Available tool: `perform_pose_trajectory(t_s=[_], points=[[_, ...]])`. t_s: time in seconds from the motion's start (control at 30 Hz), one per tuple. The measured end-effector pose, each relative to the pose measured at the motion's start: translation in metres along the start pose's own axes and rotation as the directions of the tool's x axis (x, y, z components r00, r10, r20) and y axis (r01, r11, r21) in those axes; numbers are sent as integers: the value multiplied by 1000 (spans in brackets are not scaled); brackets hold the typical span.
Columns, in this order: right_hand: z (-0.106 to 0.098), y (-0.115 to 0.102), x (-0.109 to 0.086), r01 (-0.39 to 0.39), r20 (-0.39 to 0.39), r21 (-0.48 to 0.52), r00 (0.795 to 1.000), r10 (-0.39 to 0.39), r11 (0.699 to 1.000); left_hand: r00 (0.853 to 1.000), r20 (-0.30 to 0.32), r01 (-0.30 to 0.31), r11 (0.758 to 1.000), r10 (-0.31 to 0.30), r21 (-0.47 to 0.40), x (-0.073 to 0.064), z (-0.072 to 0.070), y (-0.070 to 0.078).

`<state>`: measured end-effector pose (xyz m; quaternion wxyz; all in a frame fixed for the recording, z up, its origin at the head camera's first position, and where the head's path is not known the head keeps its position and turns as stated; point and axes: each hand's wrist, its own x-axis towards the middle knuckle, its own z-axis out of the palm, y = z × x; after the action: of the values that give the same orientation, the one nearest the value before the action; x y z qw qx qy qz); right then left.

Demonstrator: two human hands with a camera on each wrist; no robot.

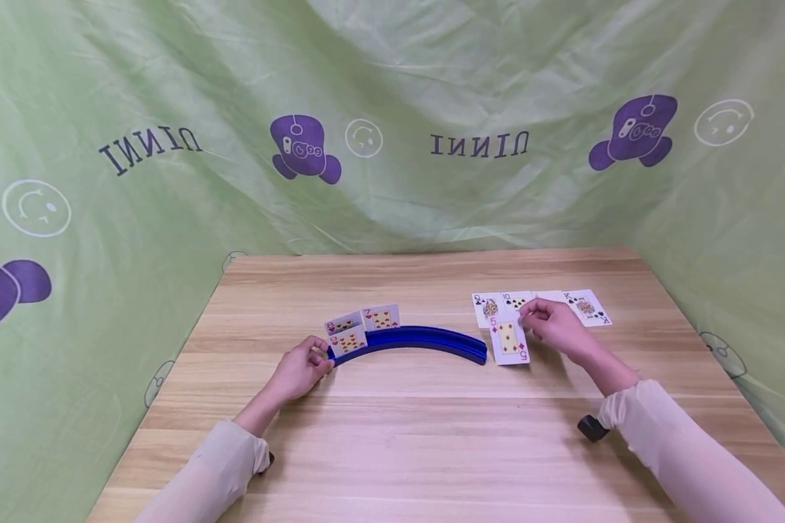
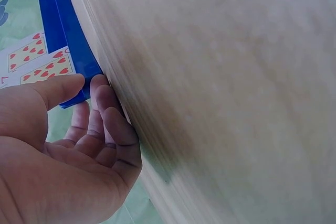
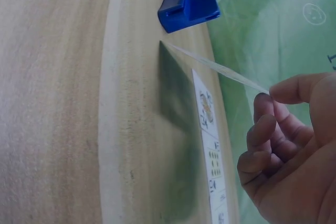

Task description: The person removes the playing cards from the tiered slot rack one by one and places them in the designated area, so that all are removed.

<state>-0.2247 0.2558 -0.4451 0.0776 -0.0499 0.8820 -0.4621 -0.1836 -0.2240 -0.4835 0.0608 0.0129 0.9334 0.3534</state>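
My left hand (image 1: 299, 369) pinches the left end of a curved blue card holder (image 1: 425, 335) between thumb and fingers; the left wrist view shows the thumb on one face of that blue end (image 2: 86, 72). Three heart cards stand in the holder's left part: a nine (image 1: 347, 341) in front, an eight (image 1: 344, 322) behind it and a seven (image 1: 381, 317) to the right. Near the holder's right end, my right hand (image 1: 552, 327) pinches a five of diamonds (image 1: 508, 341) by its upper right edge. Seen edge-on in the right wrist view, the card (image 3: 220, 68) tilts above the wooden table.
Behind the right hand, a row of face-up cards lies on the wooden table (image 1: 405, 436): a queen (image 1: 488, 307), a ten (image 1: 517, 298), one mostly covered by the hand, and a king (image 1: 586, 307). A green printed curtain (image 1: 392, 203) surrounds the table's back and sides.
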Motion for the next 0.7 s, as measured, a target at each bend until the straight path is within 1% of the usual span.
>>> perform_pose_trajectory(t_s=[0.17, 0.3, 0.53, 0.7], points=[[6, 2, 4, 4, 5, -45, 1000, -3, 999, 1000, -1, -4, 1000, 4, -1, -1, 0, 1], [9, 2, 6, -12, 23, -79, 1000, 14, 997, 1000, -6, -9, 1000, 9, 3, -1, 0, 1], [11, 5, 10, -53, 56, -87, 997, 58, 995, 1000, -8, -6, 1000, 6, 3, 0, 0, 1], [12, 7, 10, -66, 69, -110, 995, 74, 992, 1000, -4, 0, 1000, 0, 10, 0, 0, 0]])
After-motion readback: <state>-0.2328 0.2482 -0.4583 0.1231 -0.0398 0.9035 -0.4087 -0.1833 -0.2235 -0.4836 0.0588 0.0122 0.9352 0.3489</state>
